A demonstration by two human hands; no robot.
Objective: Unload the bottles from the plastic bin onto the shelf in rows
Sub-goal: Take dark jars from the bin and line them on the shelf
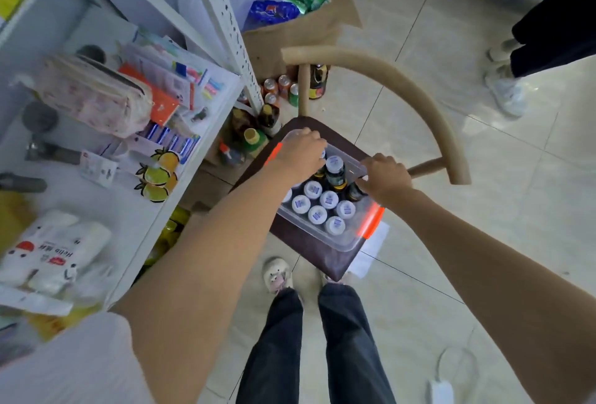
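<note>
Below, a clear plastic bin with orange latches sits on the dark seat of a chair, its long axis running from upper left to lower right. Bottles stand upright inside, caps toward the camera; eight white caps show plainly in the near part, a ninth is half hidden under the left forearm, and a taller dark bottle with a white cap rises behind them.

The left hand reaches into the far left part of the bin, its fingers curled down over a bottle whose cap just shows beneath them; whether they actually grip it cannot be told. The right hand is at the bin's far right rim, fingers bent around the edge and touching another dark bottle there; what it holds cannot be told.

The white shelf stands just left of the chair, crowded with packets and stationery.
</note>
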